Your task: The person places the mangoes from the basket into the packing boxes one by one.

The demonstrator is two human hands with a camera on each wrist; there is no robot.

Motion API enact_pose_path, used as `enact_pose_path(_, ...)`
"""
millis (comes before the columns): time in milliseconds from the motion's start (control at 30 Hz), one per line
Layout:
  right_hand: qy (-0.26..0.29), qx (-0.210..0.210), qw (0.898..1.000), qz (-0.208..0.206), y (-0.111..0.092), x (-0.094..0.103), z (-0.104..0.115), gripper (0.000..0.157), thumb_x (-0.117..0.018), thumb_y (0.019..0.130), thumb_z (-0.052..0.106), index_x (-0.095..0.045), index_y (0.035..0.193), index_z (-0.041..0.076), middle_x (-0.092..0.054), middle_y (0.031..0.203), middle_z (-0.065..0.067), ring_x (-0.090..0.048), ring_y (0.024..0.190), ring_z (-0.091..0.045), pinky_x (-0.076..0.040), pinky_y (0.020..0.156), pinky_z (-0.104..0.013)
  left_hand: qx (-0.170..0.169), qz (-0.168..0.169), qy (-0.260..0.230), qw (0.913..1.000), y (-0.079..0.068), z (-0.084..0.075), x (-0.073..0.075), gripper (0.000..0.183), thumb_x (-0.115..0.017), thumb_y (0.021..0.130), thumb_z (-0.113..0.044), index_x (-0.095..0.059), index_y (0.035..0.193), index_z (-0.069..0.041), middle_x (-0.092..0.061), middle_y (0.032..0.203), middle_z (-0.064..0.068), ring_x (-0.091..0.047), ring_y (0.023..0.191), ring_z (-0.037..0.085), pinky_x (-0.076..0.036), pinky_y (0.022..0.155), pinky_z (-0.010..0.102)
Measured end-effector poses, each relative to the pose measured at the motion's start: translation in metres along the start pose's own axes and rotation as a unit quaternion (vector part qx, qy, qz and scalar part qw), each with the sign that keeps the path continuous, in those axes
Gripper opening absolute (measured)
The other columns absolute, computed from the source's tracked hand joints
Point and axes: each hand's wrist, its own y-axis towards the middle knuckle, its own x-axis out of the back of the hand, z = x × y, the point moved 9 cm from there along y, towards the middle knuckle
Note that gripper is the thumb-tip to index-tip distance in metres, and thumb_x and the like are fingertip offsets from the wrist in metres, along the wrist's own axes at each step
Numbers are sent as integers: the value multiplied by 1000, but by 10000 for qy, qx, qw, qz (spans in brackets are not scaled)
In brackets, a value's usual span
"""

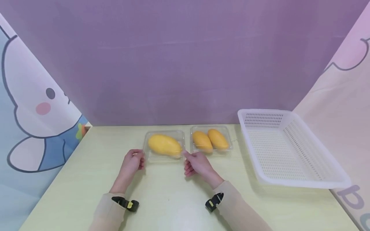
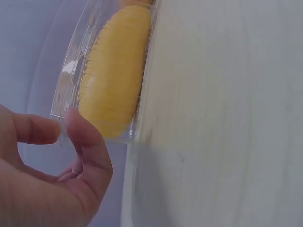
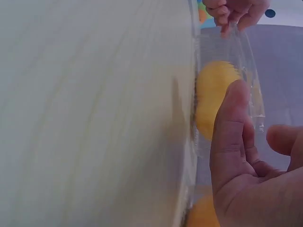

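Note:
A clear plastic fruit box (image 1: 150, 158) with one large yellow mango (image 1: 164, 145) in it lies at the middle of the table. My left hand (image 1: 134, 162) pinches the near left corner of its rim between thumb and forefinger, as the left wrist view shows. At the right corner is my right hand (image 1: 198, 164); in the right wrist view a gap shows between its thumb and forefinger, with the box corner close beyond them. Just right of this box stands a second clear box (image 1: 211, 127), holding two orange-yellow mangoes (image 1: 218, 139).
A white slotted plastic basket (image 1: 303, 183) stands at the right of the pale table (image 1: 170, 195). Behind the boxes rises a purple backdrop (image 1: 185, 70). Printed cartoon panels (image 1: 37, 154) flank the table at the sides.

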Motion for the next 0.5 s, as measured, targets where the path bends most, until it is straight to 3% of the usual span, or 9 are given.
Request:
enact_pose_path(100,-126,37,9999,-20,-8,8,2,48,-53,106,36,-61,90,-9,-62,70,-10,-63,54,-16,-60,58,-34,-348,-295,844,9954,-6,-9,7,44,-47,104,-20,-41,138,7,-59,97,16,-60,74,23,-53,65,31)
enact_pose_path(167,-286,18,9996,-67,-14,14,6,46,-54,105,36,-60,91,-8,-62,71,-10,-63,55,-17,-61,59,-35,-725,-604,1489,9843,-11,-20,11,45,-47,103,-23,-42,138,6,-58,105,20,-61,82,28,-52,70,35)
enact_pose_path(267,-629,90,9979,-111,-23,23,14,44,-55,105,33,-59,91,-8,-63,73,-12,-64,57,-18,-61,60,-38,-1398,-1000,2248,9591,-20,-39,11,45,-47,103,-24,-45,136,6,-55,114,22,-59,94,34,-49,76,45)
enact_pose_path(367,-1033,293,9941,-175,-30,33,23,40,-57,105,30,-61,91,-8,-63,74,-14,-64,60,-20,-61,62,-38,-2017,-1193,2674,9346,-30,-57,3,43,-49,102,-24,-48,133,6,-52,118,24,-56,101,38,-50,78,51)
enact_pose_path(433,-1483,524,9871,-301,-34,40,30,37,-58,104,29,-64,93,-5,-64,76,-13,-63,63,-20,-59,62,-36,-2417,-1225,2953,9162,-39,-67,-7,42,-50,101,-24,-51,130,7,-53,118,25,-56,102,40,-51,77,53)
enact_pose_path(500,-2074,834,9734,-494,-40,46,38,33,-60,102,31,-68,98,-1,-67,81,-10,-64,69,-18,-57,66,-35,-2810,-1240,3176,8971,-48,-76,-19,43,-52,100,-25,-53,128,7,-54,118,25,-55,103,42,-50,78,54)
